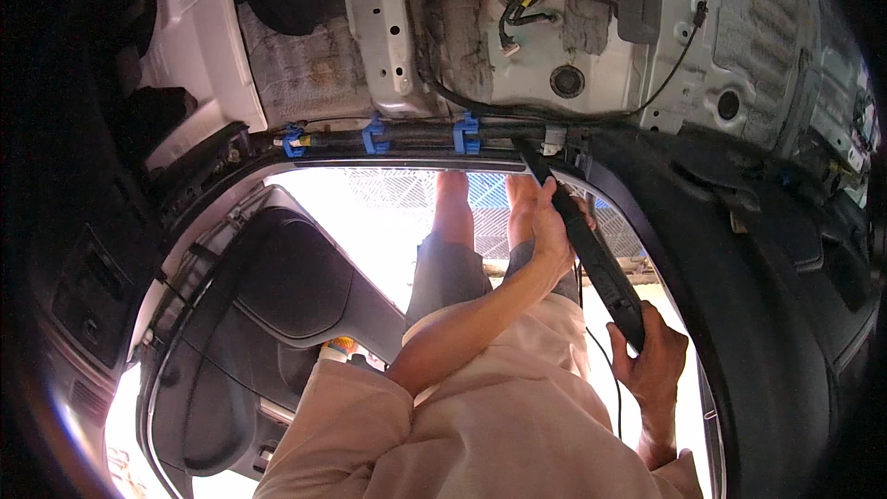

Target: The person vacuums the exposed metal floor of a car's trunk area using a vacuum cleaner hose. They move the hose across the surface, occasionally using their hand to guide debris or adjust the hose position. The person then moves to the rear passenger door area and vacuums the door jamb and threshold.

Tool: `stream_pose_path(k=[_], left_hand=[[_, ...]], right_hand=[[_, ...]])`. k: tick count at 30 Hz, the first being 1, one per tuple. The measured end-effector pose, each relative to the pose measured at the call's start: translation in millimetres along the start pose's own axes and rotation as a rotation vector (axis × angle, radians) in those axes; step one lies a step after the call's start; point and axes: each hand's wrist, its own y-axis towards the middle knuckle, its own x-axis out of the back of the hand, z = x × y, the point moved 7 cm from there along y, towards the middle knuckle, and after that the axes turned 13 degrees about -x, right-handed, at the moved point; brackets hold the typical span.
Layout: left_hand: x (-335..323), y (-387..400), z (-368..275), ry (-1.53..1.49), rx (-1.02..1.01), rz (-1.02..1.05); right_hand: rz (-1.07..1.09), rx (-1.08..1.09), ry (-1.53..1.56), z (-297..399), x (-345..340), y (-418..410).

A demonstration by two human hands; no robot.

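A long black plastic trim strip [599, 260] slants across the car's door opening. Its far end meets the door sill [416, 143], beside a pale clip; whether it is seated there I cannot tell. My left hand [552, 222] grips the strip nearer that end, with the thumb along its side. The near end is held between the thumb and fingers of my right hand [649, 353]. Three blue plastic clips, the left [296, 141], the middle [375, 136] and the right [467, 134], sit around the dark wiring run along the sill.
Beyond the sill lies the stripped metal car floor [457, 76], with a loose wiring connector [511, 49] and a black cable [669, 83]. An open door [277, 291] stands at left; dark trim [748, 291] borders the right. My legs are on a grated floor outside.
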Motion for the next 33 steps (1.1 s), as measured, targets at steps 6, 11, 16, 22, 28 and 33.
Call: stream_pose_path(k=[6, 11, 16, 22, 28, 33], left_hand=[[-3, 7, -7, -0.097, 0.004, -0.013], [-2, -3, -1, -0.041, -0.07, -0.043], [12, -31, -26, -0.087, -0.036, 0.005], [37, -26, -87, -0.037, -0.204, -0.111], [21, 3, -84, -0.126, -0.126, -0.023], [28, 17, -88, -0.261, -0.123, -0.142]], right_hand=[[-0.007, 0.003, -0.027, -11, -10, 5], [0.015, -0.042, 0.065, -19, -11, -3], [0.018, 0.072, -0.03, 2, -11, -21], [0.132, 0.146, 0.021, 21, -40, -6], [0.029, 0.238, -0.074, 41, -42, 20], [0.062, 0.27, -0.096, 61, -30, 40]])
